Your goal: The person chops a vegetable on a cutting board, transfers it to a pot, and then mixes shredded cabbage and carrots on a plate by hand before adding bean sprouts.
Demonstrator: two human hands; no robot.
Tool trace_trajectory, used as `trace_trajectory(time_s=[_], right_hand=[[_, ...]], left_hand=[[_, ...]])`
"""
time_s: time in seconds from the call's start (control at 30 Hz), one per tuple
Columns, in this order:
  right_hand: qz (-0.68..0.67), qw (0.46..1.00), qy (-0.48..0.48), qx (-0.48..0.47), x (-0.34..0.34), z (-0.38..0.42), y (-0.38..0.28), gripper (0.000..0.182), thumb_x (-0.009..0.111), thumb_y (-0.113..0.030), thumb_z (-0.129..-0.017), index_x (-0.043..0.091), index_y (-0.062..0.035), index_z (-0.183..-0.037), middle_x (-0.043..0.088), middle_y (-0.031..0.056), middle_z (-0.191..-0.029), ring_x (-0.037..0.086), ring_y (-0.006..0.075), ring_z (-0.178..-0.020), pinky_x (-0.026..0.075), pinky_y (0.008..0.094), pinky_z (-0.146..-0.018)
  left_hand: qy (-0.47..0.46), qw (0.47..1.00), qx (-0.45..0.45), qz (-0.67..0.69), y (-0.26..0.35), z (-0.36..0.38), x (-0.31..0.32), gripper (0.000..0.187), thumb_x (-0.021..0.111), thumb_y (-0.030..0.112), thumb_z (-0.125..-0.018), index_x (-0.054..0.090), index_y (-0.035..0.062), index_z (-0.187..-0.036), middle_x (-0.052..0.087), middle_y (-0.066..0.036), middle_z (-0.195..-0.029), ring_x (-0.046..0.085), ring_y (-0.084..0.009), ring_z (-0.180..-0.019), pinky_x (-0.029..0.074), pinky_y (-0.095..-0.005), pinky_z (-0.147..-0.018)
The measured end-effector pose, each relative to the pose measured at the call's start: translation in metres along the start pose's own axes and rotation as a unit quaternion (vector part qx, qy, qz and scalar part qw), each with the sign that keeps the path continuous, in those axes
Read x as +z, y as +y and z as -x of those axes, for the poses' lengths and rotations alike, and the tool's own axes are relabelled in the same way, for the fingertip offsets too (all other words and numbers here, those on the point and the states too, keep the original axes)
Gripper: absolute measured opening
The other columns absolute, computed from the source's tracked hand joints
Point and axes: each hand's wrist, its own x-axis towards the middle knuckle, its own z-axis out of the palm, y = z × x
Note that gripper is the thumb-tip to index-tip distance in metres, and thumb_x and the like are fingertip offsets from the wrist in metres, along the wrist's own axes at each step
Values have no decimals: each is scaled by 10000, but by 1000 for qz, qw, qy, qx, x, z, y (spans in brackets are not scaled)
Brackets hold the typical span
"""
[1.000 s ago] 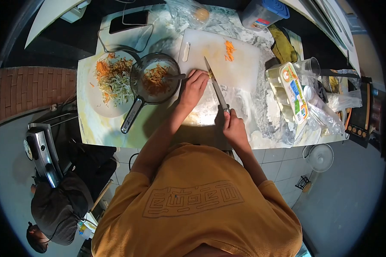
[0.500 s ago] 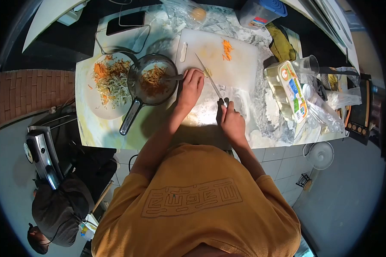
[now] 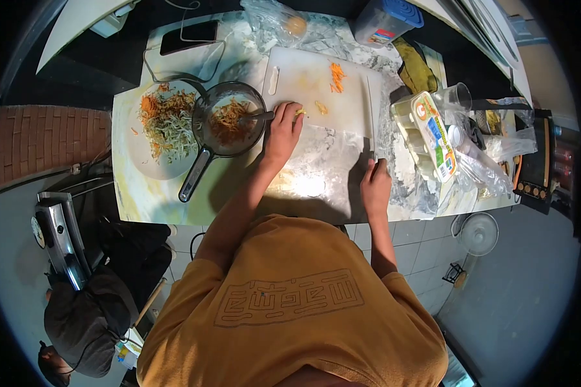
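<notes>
My left hand (image 3: 283, 134) is closed at the near left edge of the white cutting board (image 3: 297, 71), with a small yellowish food piece (image 3: 300, 112) at its fingertips. In my right hand (image 3: 376, 183) is the handle of a knife (image 3: 370, 109), its blade pointing away from me along the board's right side. Pale yellow cut pieces (image 3: 321, 108) lie on the board between the hands. Farther back sits a small pile of orange strips (image 3: 337, 77). Left of my left hand stands a dark-rimmed pan (image 3: 221, 149) with shredded food (image 3: 229, 121) and a utensil handle (image 3: 262, 117).
A large plate (image 3: 150, 169) heaped with shredded vegetables (image 3: 168, 126) is at the left. On the right are an egg carton (image 3: 436, 135), a clear cup (image 3: 457, 97) and plastic bags. A blue-lidded container (image 3: 388, 24) stands behind. Another person (image 3: 84, 326) is at lower left.
My right hand has moved the knife to the right, away from my left hand, and its blade now points straight away from me. Cut yellow pieces now show on the board.
</notes>
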Motion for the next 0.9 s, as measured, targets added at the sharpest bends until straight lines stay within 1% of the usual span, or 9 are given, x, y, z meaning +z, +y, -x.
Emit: trace_trajectory(time_s=[0.03,0.1,0.17,0.3,0.43,0.5,0.6,0.77,0.9], right_hand=[[0,1000,2,1,0,-2,4,302,512,-262,-1073,510,33,-1010,634,324,-808,633,531,-711,485,578,-597],[75,997,34,0,1,-5,6,297,544,-271,-1051,517,24,-1029,639,302,-994,651,521,-832,530,581,-699],[98,995,26,12,0,-9,6,295,563,-274,-1037,527,19,-1038,631,280,-1029,653,498,-891,537,567,-746],[169,985,-3,22,-5,-21,0,312,616,-284,-997,546,16,-1048,620,246,-1078,631,454,-1038,530,538,-856],[214,976,29,-4,-17,-26,-32,304,652,-234,-966,566,22,-1106,607,253,-1131,622,463,-1061,529,524,-875],[61,987,30,-147,-13,-38,-43,315,666,-139,-941,571,27,-1192,586,265,-1187,600,482,-1099,524,518,-906],[-97,968,-74,-221,2,-60,-81,453,628,20,-880,573,-35,-1327,572,263,-1212,581,457,-1125,517,499,-959],[-12,949,-69,-307,41,-88,-90,420,636,46,-809,621,16,-1228,595,242,-1175,605,428,-1088,525,480,-948],[-36,958,-77,-274,35,-104,-82,283,624,56,-788,633,22,-1068,642,249,-1026,643,426,-985,551,483,-873]], left_hand=[[8,999,-13,29,0,0,1,182,689,-32,-879,631,12,-1047,636,-141,-1003,621,-352,-947,500,-422,-825],[16,998,-23,59,1,0,-1,183,691,-32,-879,643,10,-1051,638,-138,-1007,622,-349,-944,501,-417,-823],[13,999,40,-3,3,-2,-5,147,695,-32,-876,662,6,-1014,643,-125,-1014,618,-340,-955,499,-414,-832],[13,999,44,-22,4,-3,-6,111,702,-24,-873,671,4,-976,647,-117,-1022,611,-336,-971,494,-417,-847],[5,999,37,-7,6,-3,-7,98,686,-10,-884,654,8,-974,629,-120,-1023,590,-351,-985,479,-438,-856],[1,999,36,6,5,-3,-7,74,665,-2,-899,636,8,-966,611,-124,-1023,574,-365,-985,470,-453,-850],[4,999,48,-9,5,-3,-6,80,668,-5,-897,637,5,-970,608,-127,-1028,573,-366,-989,474,-451,-846],[-1,999,36,-5,5,-3,-7,87,669,-6,-896,640,1,-979,606,-128,-1042,568,-361,-1006,475,-452,-859],[-2,999,35,-17,4,-3,-6,114,701,-2,-876,664,9,-983,635,-115,-1037,598,-339,-996,485,-427,-865]])
